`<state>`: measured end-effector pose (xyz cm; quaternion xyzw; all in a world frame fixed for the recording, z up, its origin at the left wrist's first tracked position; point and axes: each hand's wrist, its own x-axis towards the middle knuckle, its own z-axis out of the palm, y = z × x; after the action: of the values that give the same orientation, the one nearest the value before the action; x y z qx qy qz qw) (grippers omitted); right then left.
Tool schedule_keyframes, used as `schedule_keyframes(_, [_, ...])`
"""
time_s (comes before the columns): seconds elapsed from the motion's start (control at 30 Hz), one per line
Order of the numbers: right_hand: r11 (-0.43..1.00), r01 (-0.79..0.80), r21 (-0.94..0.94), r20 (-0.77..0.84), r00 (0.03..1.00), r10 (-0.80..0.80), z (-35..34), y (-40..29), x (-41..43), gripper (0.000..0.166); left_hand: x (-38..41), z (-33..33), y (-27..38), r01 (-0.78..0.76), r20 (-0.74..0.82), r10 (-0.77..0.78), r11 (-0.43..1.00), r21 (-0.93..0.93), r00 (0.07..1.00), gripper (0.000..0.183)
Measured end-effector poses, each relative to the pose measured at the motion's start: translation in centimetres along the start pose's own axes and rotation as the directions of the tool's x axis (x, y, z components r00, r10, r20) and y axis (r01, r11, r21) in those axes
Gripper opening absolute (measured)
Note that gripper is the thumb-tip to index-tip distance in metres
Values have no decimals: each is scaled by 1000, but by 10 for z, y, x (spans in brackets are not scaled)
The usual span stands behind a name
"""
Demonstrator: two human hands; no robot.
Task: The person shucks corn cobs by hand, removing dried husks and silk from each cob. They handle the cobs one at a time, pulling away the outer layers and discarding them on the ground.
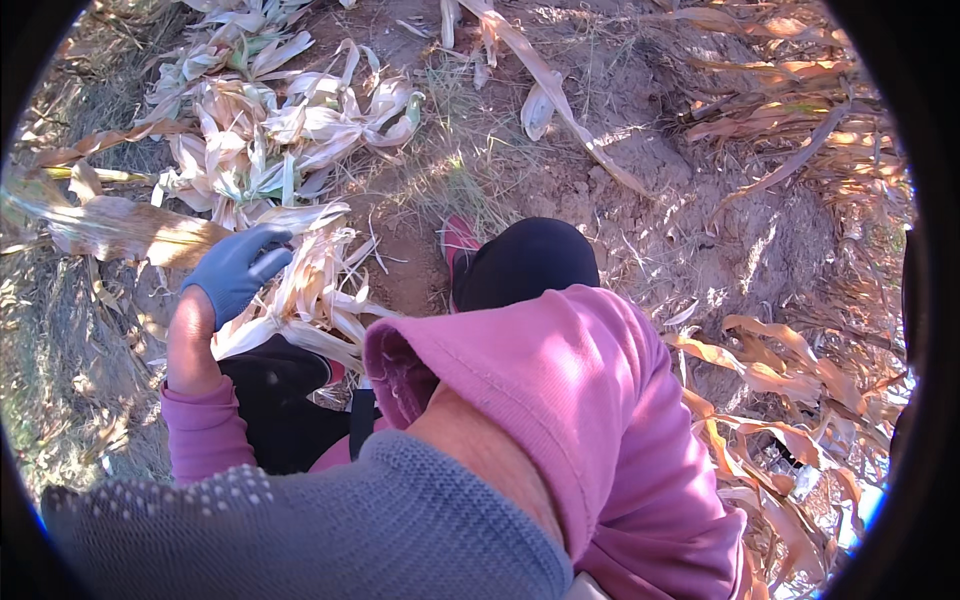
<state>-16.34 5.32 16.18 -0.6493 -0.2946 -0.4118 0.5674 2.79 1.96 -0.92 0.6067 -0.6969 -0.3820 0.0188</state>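
Note:
My left hand (238, 271), in a grey-blue knit work glove, hangs above a heap of pale dry corn husks (311, 277). Its thumb and fingers are apart, and nothing shows between them. A broad dried corn leaf (142, 229) runs in from the left and passes behind that hand. Very close to the camera, my right hand (247, 525) reaches across the bottom of the view in a grey glove with white grip dots. Its fingertips blur into the dark lower-left rim, so anything they hold is hidden.
More corn husks (232, 142) are heaped at the upper left. Dry corn stalks and leaves (787, 127) line the right side. A loose husk (538, 111) lies on bare soil (675, 202). My black-trousered knee (532, 259) and red shoe (459, 238) are at the centre.

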Motion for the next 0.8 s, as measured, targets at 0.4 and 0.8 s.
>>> schedule_keyframes(0.4, [1000, 3, 18, 36, 999, -4, -12, -8, 9, 19, -6, 3, -5, 52, 0, -52, 999, 16, 999, 34])
schedule_keyframes(0.8, [997, -71, 17, 18, 997, 71, -12, -13, 9, 20, -1, -1, -2, 38, 45, -40, 998, 54, 998, 38])
